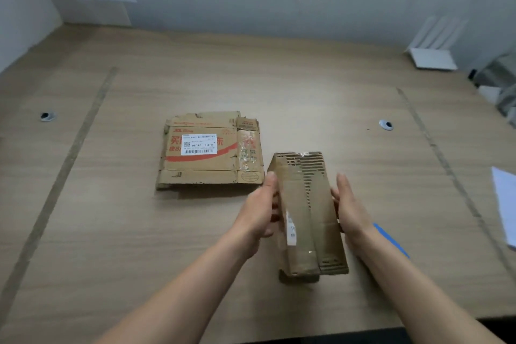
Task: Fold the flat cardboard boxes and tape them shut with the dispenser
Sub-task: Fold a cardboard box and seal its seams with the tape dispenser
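A narrow brown cardboard box point(307, 212), torn on top with old clear tape along it, stands lengthwise between my hands. My left hand point(261, 209) holds its left side, fingers curled against the wall. My right hand point(347, 204) lies flat against its right side with straight fingers. A flattened cardboard box point(209, 153) with red print and a white shipping label lies on the wooden table point(139, 232) just left of and behind it. No tape dispenser is in sight.
A blue strip point(391, 240) lies on the table under my right forearm. White paper point(505, 204) sits at the right edge, a white router point(432, 56) at the back right. Two paper signs hang on the wall. Tape lines mark the tabletop.
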Motion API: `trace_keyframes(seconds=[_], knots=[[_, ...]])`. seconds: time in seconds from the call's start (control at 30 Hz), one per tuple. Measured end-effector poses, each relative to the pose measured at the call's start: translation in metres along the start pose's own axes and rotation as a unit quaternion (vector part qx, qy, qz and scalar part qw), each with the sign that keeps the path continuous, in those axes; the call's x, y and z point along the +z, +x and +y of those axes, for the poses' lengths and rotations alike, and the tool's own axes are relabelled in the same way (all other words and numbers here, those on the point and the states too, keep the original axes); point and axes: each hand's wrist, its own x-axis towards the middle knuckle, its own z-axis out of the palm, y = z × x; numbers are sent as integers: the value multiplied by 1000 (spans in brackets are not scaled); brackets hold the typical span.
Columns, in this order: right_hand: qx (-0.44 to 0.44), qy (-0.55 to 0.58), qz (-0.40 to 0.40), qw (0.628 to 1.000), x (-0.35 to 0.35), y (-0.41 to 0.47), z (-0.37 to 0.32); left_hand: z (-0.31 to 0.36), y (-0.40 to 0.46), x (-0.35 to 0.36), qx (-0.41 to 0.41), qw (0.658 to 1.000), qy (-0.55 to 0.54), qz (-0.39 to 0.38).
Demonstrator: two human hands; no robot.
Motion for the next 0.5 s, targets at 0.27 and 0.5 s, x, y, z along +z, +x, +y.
trace_keyframes(seconds=[0.27,0.5], knots=[[-101,274,48,955,-22,-37,-16,18,-8,-11,43,992,-106,-49],[29,125,-26,991,-1,-39,35,-30,-2,-31,-70,993,95,-17]])
